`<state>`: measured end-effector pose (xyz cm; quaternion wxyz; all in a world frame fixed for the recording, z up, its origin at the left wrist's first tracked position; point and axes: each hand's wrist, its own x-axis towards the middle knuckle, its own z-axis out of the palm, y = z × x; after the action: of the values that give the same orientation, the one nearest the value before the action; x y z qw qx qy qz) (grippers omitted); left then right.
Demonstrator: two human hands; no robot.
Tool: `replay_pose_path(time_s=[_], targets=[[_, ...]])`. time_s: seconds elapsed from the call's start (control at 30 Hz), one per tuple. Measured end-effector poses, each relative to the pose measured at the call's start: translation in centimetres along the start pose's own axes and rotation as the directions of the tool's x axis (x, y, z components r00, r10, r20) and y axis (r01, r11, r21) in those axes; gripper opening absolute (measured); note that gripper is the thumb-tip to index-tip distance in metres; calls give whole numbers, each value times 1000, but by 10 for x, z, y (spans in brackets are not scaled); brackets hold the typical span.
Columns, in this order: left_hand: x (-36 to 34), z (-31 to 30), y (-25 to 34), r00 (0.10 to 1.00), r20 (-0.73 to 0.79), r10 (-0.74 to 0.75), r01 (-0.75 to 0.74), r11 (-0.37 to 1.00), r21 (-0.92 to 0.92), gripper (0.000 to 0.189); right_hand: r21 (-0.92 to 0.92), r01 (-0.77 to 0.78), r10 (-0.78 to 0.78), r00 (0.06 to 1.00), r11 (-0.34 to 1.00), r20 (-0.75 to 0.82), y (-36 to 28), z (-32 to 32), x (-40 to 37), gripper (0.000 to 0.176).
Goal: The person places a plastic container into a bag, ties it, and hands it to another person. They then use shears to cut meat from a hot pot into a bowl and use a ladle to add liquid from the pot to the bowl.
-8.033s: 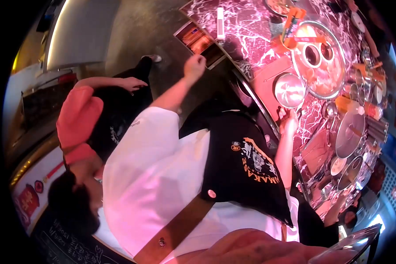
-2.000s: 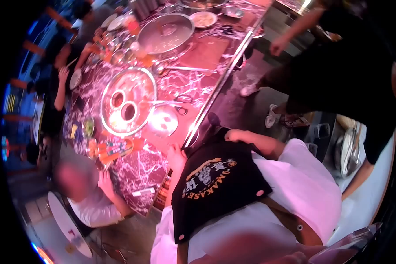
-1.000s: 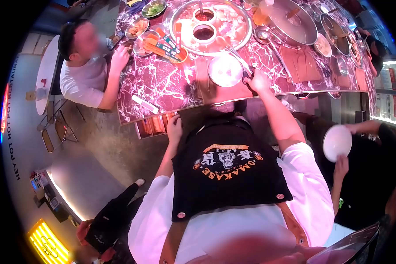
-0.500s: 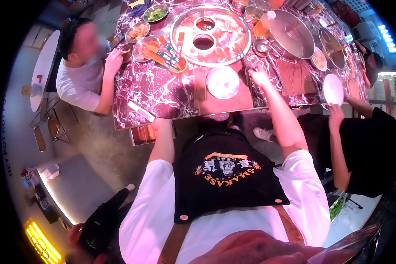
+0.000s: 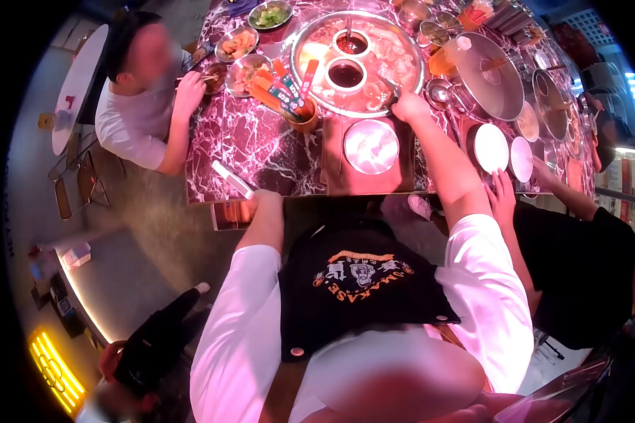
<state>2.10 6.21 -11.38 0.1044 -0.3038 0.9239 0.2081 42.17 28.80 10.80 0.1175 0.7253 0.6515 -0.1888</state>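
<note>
My right hand [image 5: 409, 107] reaches to the near right rim of a wide round metal pot [image 5: 300, 95]. It is closed on a slim metal utensil [image 5: 387, 85], whose far end points in over the pale pieces of food [image 5: 388, 56]. Two round cups, a red one [image 5: 351, 44] and a dark one [image 5: 346, 72], stand inside the pot. Below my right hand, a small white plate [image 5: 371, 146] lies on a brown mat [image 5: 342, 182]. My left hand [image 5: 265, 200] is at the table's front edge, beside a narrow white slab [image 5: 233, 179]; its fingers are hidden.
Left of the pot stand a holder of orange sticks [image 5: 305, 120] and bowls of food [image 5: 237, 44]. A seated person [image 5: 141, 113] holds chopsticks there. A person in black [image 5: 578, 261] touches a white plate [image 5: 491, 146] at right, near a large divided pot [image 5: 483, 77].
My right hand has moved forward and lifted the utensil's end over the pot. The person in black has lowered a plate to the table. My left hand stays at the edge.
</note>
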Motion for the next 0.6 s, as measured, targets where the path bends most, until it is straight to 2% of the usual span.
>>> replay_pose_path(time_s=[0.03,0.07,0.1,0.17,0.23,0.3,0.37,0.47,0.5,0.53,0.57,0.6], targets=[[-2,-2,1,1000,29,13,-13,1000,2,40,26,2,-3,999,1000,36,4,-7,2,61],[-4,-4,0,998,54,22,-22,1000,-3,40,100,33,-33,999,994,-6,9,-11,1,63],[-5,-5,0,996,77,43,-42,999,-11,40,94,35,-35,999,995,-4,15,-13,-2,63],[-4,-6,-3,989,124,78,-75,997,-30,40,322,58,-38,997,945,-71,27,-12,-14,62],[-2,-5,-4,978,180,102,-92,994,-64,40,549,145,-49,981,823,-186,41,2,-50,52],[0,-4,-6,963,241,124,-102,990,-99,39,537,167,5,953,827,-304,64,53,-70,51],[2,0,-9,942,303,146,-107,984,-143,39,415,222,-20,898,882,-439,72,89,-106,51],[9,15,-14,894,409,182,-93,969,-227,39,361,243,-45,877,900,-479,73,118,-124,53],[18,25,-14,869,451,203,-83,958,-273,39,325,204,-46,899,924,-435,68,118,-128,54],[37,41,-22,827,516,223,-47,942,-332,39,287,158,-35,920,945,-391,68,117,-132,55],[70,71,-32,754,607,252,21,914,-405,39,292,259,-105,885,921,-453,72,124,-125,50],[-9,-60,-19,672,729,133,397,766,-506,39,191,286,-152,844,939,-514,75,127,-122,45]])
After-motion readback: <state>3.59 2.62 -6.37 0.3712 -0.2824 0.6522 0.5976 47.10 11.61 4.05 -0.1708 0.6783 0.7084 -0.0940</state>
